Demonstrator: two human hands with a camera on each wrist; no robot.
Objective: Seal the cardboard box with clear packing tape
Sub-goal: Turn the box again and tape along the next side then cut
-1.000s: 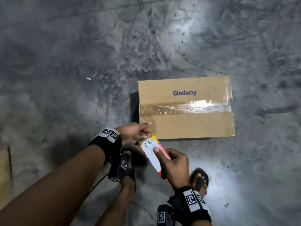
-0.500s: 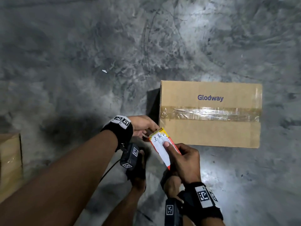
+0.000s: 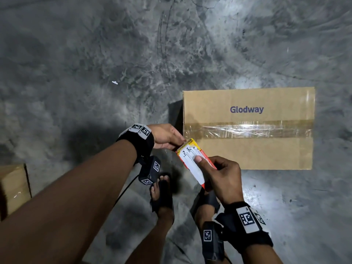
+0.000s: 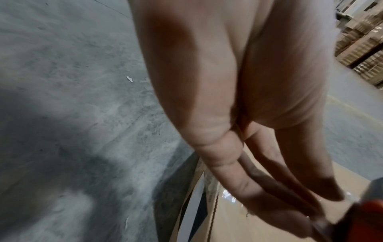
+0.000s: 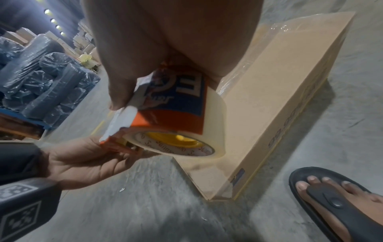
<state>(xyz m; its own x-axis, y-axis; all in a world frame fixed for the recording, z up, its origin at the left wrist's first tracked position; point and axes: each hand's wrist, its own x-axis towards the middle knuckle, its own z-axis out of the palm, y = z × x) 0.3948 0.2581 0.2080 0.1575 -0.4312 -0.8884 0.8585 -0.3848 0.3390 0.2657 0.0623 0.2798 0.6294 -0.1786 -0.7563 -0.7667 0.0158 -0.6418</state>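
1. Currently, the cardboard box (image 3: 247,153) lies flat on the concrete floor (image 3: 95,73), printed "Glodway", with a glossy strip of clear tape (image 3: 247,130) along its centre seam.
2. Right hand (image 3: 222,178) grips the tape dispenser (image 3: 192,159), orange with a white label, near the box's left corner.
3. Left hand (image 3: 165,137) pinches the dispenser's front end.

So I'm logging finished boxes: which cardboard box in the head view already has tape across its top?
The Glodway box right of the hands: a shiny clear strip runs along its top. The plain box at the left edge shows none.
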